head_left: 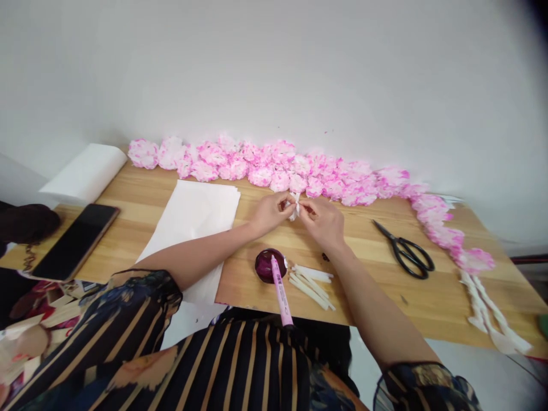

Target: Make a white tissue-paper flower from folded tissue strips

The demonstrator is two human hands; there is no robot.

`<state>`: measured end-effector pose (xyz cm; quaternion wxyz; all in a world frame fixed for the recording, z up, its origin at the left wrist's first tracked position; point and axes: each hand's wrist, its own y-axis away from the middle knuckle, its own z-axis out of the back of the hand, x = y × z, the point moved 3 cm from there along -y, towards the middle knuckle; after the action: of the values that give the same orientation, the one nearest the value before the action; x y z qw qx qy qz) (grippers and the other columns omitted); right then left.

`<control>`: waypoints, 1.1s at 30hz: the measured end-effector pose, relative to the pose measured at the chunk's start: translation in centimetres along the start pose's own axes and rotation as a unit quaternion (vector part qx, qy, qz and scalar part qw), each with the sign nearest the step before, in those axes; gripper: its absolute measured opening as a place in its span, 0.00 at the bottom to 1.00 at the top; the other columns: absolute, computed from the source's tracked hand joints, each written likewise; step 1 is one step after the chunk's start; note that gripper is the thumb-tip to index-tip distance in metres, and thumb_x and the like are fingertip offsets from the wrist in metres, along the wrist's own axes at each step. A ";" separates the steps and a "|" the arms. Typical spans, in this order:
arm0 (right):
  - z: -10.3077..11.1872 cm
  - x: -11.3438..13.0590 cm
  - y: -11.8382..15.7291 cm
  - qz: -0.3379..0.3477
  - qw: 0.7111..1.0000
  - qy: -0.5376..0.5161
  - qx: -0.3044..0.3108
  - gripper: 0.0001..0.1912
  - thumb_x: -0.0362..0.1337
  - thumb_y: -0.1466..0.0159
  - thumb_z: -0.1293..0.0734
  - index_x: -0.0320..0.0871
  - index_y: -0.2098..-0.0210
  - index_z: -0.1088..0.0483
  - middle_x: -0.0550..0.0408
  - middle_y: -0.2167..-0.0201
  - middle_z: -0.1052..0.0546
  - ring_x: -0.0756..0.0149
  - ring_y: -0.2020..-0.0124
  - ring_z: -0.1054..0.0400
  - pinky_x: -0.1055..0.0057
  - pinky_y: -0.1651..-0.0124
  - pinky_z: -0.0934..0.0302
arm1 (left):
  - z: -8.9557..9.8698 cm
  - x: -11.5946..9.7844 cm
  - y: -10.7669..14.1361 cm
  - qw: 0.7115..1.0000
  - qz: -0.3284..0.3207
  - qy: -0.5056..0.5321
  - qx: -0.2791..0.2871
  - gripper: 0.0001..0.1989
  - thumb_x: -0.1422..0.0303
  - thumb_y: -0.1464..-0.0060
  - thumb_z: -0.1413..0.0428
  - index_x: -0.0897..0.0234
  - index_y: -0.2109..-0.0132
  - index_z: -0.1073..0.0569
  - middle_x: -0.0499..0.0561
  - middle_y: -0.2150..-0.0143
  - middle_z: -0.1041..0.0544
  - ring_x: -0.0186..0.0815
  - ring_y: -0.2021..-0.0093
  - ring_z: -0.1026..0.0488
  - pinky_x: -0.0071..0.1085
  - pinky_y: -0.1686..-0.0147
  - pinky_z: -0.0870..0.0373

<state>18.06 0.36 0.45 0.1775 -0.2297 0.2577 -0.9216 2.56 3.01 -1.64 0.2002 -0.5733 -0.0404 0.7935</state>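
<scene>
The worktop (355, 228) looks like smooth wood. Near its left corner, the phone (77, 242) has a glossy black screen. Toward its right edge, the scissors (403, 249) show dark, smooth handles. Along its far edge, pink-and-white flowers (280, 162) look matt, ruffled and papery.

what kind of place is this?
Probably a small craft workspace: a row of pink-and-white paper flowers, black scissors and a stack of white paper on a wooden table.

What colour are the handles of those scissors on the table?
The scissors' handles are black, as the head view shows.
</scene>
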 end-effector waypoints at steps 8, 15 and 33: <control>0.4 0.4 0.1 -0.015 1.000 0.009 0.005 0.10 0.38 0.34 0.36 0.46 0.63 0.21 0.53 0.69 0.19 0.60 0.66 0.28 0.67 0.65 0.43 | -0.2 0.1 0.0 0.999 0.023 0.021 0.014 0.05 0.68 0.45 0.45 0.65 0.65 0.27 0.46 0.71 0.26 0.28 0.73 0.35 0.23 0.72 0.40; 0.2 0.2 0.1 -0.023 1.000 0.015 -0.004 0.11 0.38 0.34 0.37 0.46 0.65 0.22 0.53 0.69 0.19 0.60 0.66 0.28 0.66 0.65 0.42 | -0.2 0.2 -0.2 1.000 0.018 0.015 0.004 0.04 0.70 0.45 0.45 0.65 0.64 0.26 0.46 0.72 0.27 0.29 0.72 0.32 0.24 0.72 0.39; 0.4 0.2 0.2 -0.017 1.000 0.015 -0.016 0.11 0.39 0.35 0.37 0.45 0.65 0.22 0.52 0.70 0.19 0.60 0.68 0.27 0.66 0.66 0.39 | -0.4 0.4 -0.4 0.999 0.032 0.021 0.011 0.06 0.67 0.45 0.44 0.64 0.66 0.26 0.46 0.71 0.26 0.29 0.72 0.33 0.26 0.70 0.40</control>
<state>18.16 0.00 0.70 0.1544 -0.2228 0.2713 -0.9235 2.93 3.44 -2.01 0.1816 -0.5888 -0.0091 0.7876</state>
